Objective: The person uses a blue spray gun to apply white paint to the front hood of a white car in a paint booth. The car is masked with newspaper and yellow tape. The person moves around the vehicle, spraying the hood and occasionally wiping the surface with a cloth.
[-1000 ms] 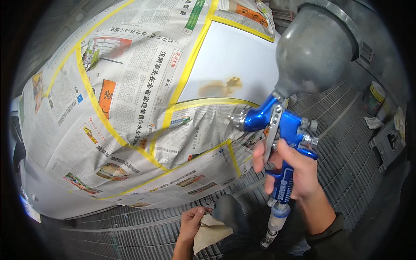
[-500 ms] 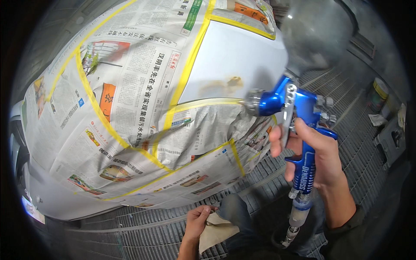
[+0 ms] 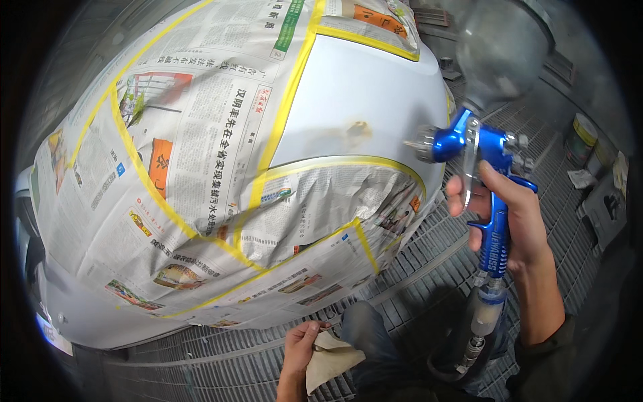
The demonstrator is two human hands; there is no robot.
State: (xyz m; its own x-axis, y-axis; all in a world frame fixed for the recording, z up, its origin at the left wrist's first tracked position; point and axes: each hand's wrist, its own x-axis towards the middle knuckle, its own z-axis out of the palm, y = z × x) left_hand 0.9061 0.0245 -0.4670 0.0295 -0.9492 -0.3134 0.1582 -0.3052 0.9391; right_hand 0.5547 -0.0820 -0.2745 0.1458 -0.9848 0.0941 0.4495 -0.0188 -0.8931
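My right hand (image 3: 516, 221) is wrapped round the grip of a blue spray gun (image 3: 494, 201), fingers on its silver trigger. A smoky clear paint cup (image 3: 499, 57) sits on top of the gun, and its nozzle points left. An air hose runs from the bottom of the grip. To the left of the nozzle lies a bare white car panel (image 3: 362, 94) with a brownish patch (image 3: 359, 132) near its lower edge. Newspaper (image 3: 207, 154) and yellow masking tape (image 3: 284, 107) surround the panel. Low in the view, my left hand (image 3: 301, 348) pinches a cream cloth (image 3: 332, 362).
A slatted metal grating floor (image 3: 429, 281) runs under the car. At the right stand a can (image 3: 581, 137) and a grey box-like object (image 3: 606, 208), with a white scrap (image 3: 581, 179) nearby. The uncovered car body (image 3: 100, 321) shows at lower left.
The spray gun and my right hand have moved right, so the nozzle is farther from the panel's lower edge. My left hand with the cloth has barely shifted.
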